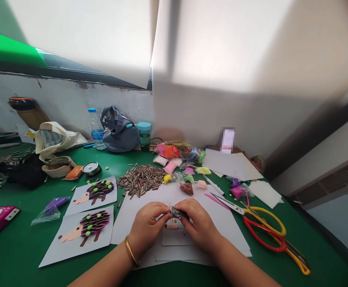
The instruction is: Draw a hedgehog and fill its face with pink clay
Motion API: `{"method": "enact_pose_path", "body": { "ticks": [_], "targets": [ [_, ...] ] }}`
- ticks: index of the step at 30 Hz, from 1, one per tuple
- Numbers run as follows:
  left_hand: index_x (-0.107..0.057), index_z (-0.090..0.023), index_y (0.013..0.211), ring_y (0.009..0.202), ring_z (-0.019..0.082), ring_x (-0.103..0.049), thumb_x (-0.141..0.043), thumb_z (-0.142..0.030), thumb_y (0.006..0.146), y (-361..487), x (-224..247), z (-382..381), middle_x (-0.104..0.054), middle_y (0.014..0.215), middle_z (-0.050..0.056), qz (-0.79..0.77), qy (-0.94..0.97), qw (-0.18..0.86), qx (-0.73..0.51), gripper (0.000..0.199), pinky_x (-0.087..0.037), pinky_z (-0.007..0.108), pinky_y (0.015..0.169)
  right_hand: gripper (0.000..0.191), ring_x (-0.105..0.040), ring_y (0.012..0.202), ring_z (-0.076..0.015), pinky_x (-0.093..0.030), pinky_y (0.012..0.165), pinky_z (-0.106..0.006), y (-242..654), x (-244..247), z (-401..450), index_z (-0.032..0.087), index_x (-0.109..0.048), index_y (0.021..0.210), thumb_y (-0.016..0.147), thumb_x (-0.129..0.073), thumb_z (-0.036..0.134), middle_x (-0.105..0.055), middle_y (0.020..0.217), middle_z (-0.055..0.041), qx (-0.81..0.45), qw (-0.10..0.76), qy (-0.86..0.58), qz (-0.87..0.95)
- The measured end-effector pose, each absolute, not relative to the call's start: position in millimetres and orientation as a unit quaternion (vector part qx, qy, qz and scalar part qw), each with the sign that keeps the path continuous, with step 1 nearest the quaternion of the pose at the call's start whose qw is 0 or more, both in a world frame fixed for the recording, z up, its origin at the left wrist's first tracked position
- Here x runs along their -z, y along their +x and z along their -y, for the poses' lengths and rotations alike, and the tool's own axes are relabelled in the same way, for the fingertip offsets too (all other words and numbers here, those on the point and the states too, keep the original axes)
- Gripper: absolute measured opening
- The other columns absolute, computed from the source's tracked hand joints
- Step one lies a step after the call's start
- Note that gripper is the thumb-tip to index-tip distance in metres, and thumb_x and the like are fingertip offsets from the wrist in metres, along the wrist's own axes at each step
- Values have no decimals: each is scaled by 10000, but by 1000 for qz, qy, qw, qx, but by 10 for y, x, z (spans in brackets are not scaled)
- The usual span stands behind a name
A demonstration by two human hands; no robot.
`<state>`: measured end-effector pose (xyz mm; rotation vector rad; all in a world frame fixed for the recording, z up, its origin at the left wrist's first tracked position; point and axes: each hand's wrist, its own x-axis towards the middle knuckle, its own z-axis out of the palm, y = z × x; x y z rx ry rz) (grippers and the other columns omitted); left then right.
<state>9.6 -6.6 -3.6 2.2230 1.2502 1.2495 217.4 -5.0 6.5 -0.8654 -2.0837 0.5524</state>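
Paper [227,241] lies in white sheets before you, and over it your left hand [148,221] and right hand [199,223] come close together. Both have a firm pinch, thumbs and forefingers closed on one small dark lump [178,212] – your fingers cover too much of it to tell exactly what it is. It sits between your two hands, just above a small card [176,240], on which part of a pale animal snout [171,225] shows. You wear a gold bangle [131,250] on your left wrist.

Beyond your hands, near the far edge of the sheets, you have a brown lump [186,189] in a clear bag, with a heap of striped seeds [142,180] to its left. Further back lies a cluster of bright packets [171,151]. To your left, two cards carry hedgehogs: the farther hedgehog [100,189] and the nearer hedgehog [96,227] both have seed spines and green dots. A purple packet [56,205] lies beside them on the green table [27,243].

On your right, a pair of scissors [247,212] with red and yellow handles rests with its blades apart – their tips reach over the paper, near a pink strip [216,201]. A white pen [213,184] lies just behind that strip.
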Motion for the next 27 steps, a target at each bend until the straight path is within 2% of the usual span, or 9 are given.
{"method": "enact_pose_path", "body": {
  "ticks": [4, 12, 15, 18, 20, 22, 25, 27],
  "targets": [
    [-711, -214, 840, 794, 190, -681, -613, -293, 912, 100, 21, 63, -738, 814, 34, -436, 775, 154, -431, 145, -551, 322, 749, 310, -566, 972, -213, -482, 866, -372, 2171, -73, 53, 236, -584, 1138, 877, -526, 79, -645, 1022, -57, -234, 384, -349, 822],
    [-711, -220, 903, 812, 196, -683, -596, -310, 920, 85, 23, 49, -743, 847, 39, -443, 778, 141, -422, 148, -549, 332, 764, 293, -564, 940, -214, -485, 836, -367, 2183, -86, 45, 224, -580, 1130, 872, -532, 93, -641, 1008, -63, -223, 376, -347, 830],
    [-707, -228, 962, 845, 196, -691, -583, -302, 929, 77, 35, 39, -749, 889, 40, -431, 785, 158, -417, 148, -555, 335, 789, 311, -570, 976, -223, -492, 862, -382, 2210, -65, 24, 230, -572, 1148, 870, -529, 98, -639, 1036, -70, -204, 387, -341, 832],
    [-669, -240, 1105, 926, 196, -694, -557, -285, 944, 40, 38, 31, -747, 1003, 47, -435, 783, 187, -403, 201, -558, 346, 845, 369, -564, 1050, -239, -482, 925, -420, 2334, -34, -58, 228, -563, 1168, 840, -501, 71, -631, 1091, -83, -170, 396, -366, 825],
    [-625, -248, 1198, 1016, 210, -678, -584, -309, 931, -4, 29, 19, -726, 1102, 60, -445, 788, 195, -379, 277, -545, 377, 905, 408, -558, 1082, -250, -469, 956, -449, 2480, -1, -150, 218, -574, 1136, 781, -482, 38, -630, 1110, -87, -144, 393, -413, 809],
    [-585, -256, 1271, 1151, 252, -623, -681, -381, 861, -48, 11, 4, -675, 1236, 87, -443, 810, 191, -332, 439, -496, 442, 997, 405, -552, 1117, -262, -433, 1007, -490, 2644, 46, -254, 213, -600, 1078, 736, -476, 35, -631, 1136, -88, -117, 382, -450, 799],
    [-484, -273, 1396, 1335, 337, -466, -833, -502, 658, -73, -13, -13, -523, 1437, 132, -416, 861, 192, -223, 848, -299, 589, 1132, 372, -542, 1167, -268, -428, 1023, -491, 2824, 139, -378, 203, -650, 1040, 743, -478, 61, -625, 1193, -96, -98, 351, -484, 796],
    [-413, -289, 1449, 1383, 370, -394, -861, -533, 586, -58, -23, -9, -464, 1484, 146, -401, 879, 201, -160, 1003, -148, 664, 1150, 365, -547, 1172, -263, -426, 1032, -492, 2859, 198, -420, 201, -669, 1075, 785, -479, 86, -628, 1206, -101, -97, 332, -500, 794]
  ]
}}
